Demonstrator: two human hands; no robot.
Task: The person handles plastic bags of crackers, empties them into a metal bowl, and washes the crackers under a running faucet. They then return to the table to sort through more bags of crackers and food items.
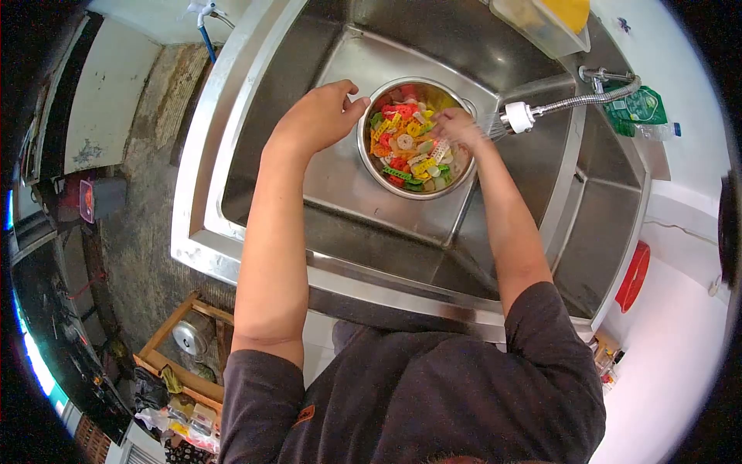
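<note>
Pinching with the left grip (317,116) at the left rim of the metal bowl (372,168), thumb and fingers closed on the edge, a little above and left of the frame's centre. Reaching with the right grip (456,125) down into the bowl from its right side, over the coloured pieces (402,147); cannot tell whether closed on any of them, with the fingertips lost in the heap. Resting on the raised floor of the steel sink (340,185), upper middle of the frame, just beside the spray head (516,117) of the hose tap (576,99), aimed at the back of the right grip. Probably light and stiff as an empty shell, heavier with a wet load, slick on the outside; best taken at the rolled rim, ideally with a second hold on the opposite rim against tipping. As for the pieces: likely small, hard, slippery when wet, easy to spill over the edge. Farther off: clear tub (541,29) at the top right, green packet (638,104) beyond the tap, red thing (634,274) at the right edge.
</note>
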